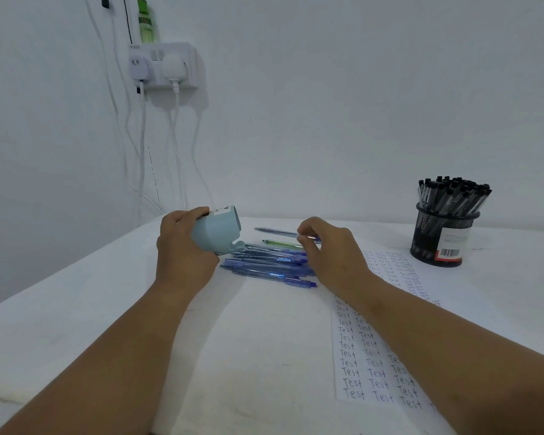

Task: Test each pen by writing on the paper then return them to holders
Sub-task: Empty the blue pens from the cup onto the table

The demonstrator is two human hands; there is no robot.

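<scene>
Blue pens spilled beside a tipped holder.
My left hand [182, 246] gripped the tilted pale-blue holder [216, 231] over the blue pens [269, 263]; my right hand [327, 249] pinched one pen [310, 237] above the pile, beside the written paper [371, 365].

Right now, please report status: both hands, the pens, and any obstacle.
Left hand grips tipped light-blue holder. Right hand pinches one pen. Blue pens lie piled on table. Nothing blocks them.
</scene>
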